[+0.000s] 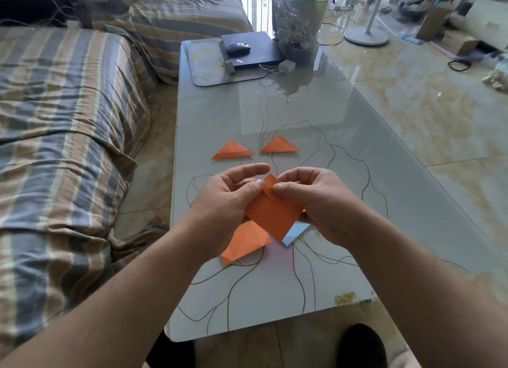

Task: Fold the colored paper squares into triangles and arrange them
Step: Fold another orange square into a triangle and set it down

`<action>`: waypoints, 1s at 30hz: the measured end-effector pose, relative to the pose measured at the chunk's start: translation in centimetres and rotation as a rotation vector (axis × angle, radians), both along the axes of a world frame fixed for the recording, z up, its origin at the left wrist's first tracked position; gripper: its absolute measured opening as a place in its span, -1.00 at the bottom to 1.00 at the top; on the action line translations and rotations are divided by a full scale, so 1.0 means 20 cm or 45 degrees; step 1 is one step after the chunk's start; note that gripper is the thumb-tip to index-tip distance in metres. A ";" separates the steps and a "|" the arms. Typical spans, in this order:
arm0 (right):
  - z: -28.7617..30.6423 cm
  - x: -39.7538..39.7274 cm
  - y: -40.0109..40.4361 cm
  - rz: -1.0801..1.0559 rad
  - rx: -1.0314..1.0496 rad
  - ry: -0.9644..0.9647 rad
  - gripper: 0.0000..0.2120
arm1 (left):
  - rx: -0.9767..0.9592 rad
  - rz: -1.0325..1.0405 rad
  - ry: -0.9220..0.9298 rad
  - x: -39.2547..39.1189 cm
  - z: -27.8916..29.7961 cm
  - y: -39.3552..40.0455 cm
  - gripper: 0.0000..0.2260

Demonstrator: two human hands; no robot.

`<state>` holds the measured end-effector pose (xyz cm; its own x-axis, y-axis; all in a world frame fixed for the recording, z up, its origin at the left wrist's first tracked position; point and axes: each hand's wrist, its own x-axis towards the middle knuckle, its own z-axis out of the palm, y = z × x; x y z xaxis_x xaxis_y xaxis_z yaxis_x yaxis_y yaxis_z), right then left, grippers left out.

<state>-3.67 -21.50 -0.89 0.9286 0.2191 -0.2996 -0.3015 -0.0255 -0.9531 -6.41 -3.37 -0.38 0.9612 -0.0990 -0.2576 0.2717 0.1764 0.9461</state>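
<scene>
Two folded orange triangles, one (232, 150) at 11 o'clock and one (279, 145) at 1 o'clock, lie side by side on the tabletop (316, 115) beyond the hands. Left hand (224, 200) and right hand (316, 200) hold an orange paper (272, 212) above it, thumbs and fingers pinching its top corner. Beneath, at 6 o'clock, lie a creased orange sheet (246, 241) and a blue sheet (295, 231).

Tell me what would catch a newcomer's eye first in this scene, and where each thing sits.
First, mid-frame above the glass table, the left hand and right hand pinch an orange paper between them. Just beyond, two folded orange triangles lie side by side on the table. Under the hands lies another creased orange sheet, with a light blue paper peeking out beside it.
</scene>
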 end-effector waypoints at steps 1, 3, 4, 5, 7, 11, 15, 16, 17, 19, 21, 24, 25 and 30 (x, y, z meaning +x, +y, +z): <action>0.00 0.00 0.00 -0.007 -0.011 -0.004 -0.94 | 0.002 0.006 -0.006 0.00 0.00 0.00 -0.82; 0.00 0.00 0.01 -0.018 -0.015 -0.014 -0.94 | 0.009 0.026 -0.010 -0.01 -0.01 -0.01 -0.83; 0.00 0.00 0.01 -0.027 -0.015 -0.024 -0.92 | 0.011 0.031 -0.006 0.00 -0.02 -0.02 -0.84; 0.00 0.00 0.01 -0.036 -0.019 -0.042 -0.91 | 0.011 0.033 0.000 0.00 -0.02 -0.02 -0.83; -0.01 -0.01 0.02 -0.060 -0.032 -0.077 -0.89 | 0.008 0.032 0.007 0.00 -0.03 -0.03 -0.83; -0.03 0.00 0.02 -0.080 -0.014 -0.118 -0.88 | -0.021 0.066 0.022 -0.01 -0.03 -0.04 -0.83; -0.04 -0.01 0.02 -0.068 -0.007 -0.173 -0.89 | 0.094 0.099 -0.062 -0.02 -0.03 -0.04 -0.85; -0.03 -0.01 0.02 -0.059 0.002 -0.183 -0.89 | 0.136 0.114 -0.092 -0.02 -0.03 -0.04 -0.85; -0.03 -0.01 0.02 -0.047 0.004 -0.191 -0.90 | 0.162 0.136 -0.115 -0.02 -0.03 -0.03 -0.85; -0.02 -0.01 0.02 -0.029 -0.007 -0.194 -0.94 | 0.185 0.165 -0.138 -0.02 -0.03 -0.03 -0.83; -0.02 -0.01 0.02 -0.022 -0.007 -0.180 -0.97 | 0.180 0.162 -0.139 -0.02 -0.03 -0.03 -0.82; -0.02 0.00 0.02 -0.015 0.018 -0.167 -0.93 | 0.169 0.138 -0.119 -0.02 -0.03 -0.03 -0.81; -0.02 0.00 0.02 -0.011 0.032 -0.166 -0.93 | 0.169 0.129 -0.116 -0.02 -0.03 -0.03 -0.81; -0.02 -0.01 0.01 0.014 0.068 -0.173 -0.95 | 0.168 0.122 -0.129 -0.03 -0.02 -0.03 -0.73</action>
<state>-3.82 -21.28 -1.22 0.9573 0.2417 -0.1588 -0.1694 0.0236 -0.9853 -7.03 -3.93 -0.78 0.9863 0.0224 -0.1637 0.1618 0.0693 0.9844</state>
